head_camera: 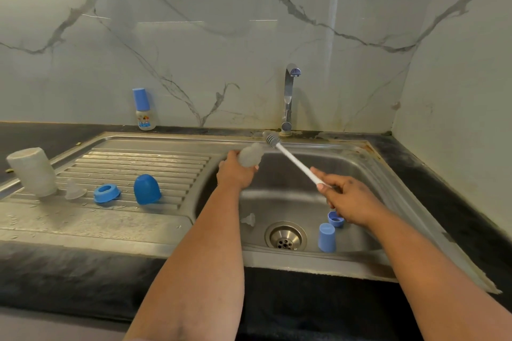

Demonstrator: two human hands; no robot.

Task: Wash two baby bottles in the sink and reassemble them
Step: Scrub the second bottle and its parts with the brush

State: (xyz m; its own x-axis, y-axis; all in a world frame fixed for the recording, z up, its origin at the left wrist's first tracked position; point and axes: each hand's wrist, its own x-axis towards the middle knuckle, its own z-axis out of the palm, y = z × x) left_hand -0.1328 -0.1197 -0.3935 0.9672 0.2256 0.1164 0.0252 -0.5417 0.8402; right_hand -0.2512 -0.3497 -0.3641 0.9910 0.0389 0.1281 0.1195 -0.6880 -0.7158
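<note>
Near edge: dark counter [83, 285] fronting a steel sink [360, 268].

In the basin, near the drain [285, 236]: a blue cap [327, 237] standing just right of it, a blue ring [335, 219] touching or just behind the cap, partly hidden under the right hand; a clear nipple [248, 219] lying on the basin floor to the drain's left.

Above the basin, right hand [349, 202] curled round the near end of a white brush [293, 160], fingers wrapped on the handle. Brush slanting up and left, its grey head [271, 139] at the far rim, just beside the mouth of a bottle [250, 156]. Left hand [235, 171] gripping that clear bottle from below, fingers closed round its body, held over the basin's far-left corner. Whether the brush head touches the bottle: cannot tell.

On the drainboard [138, 158] to the left, in a row: blue dome cap [147, 189], blue collar [106, 194], second clear nipple [74, 189], and an upturned cloudy bottle [33, 170] at the far left.

Far: tap [289, 97] behind the basin; small blue-capped bottle [144, 109] upright on the counter against the marble wall [249, 36].
</note>
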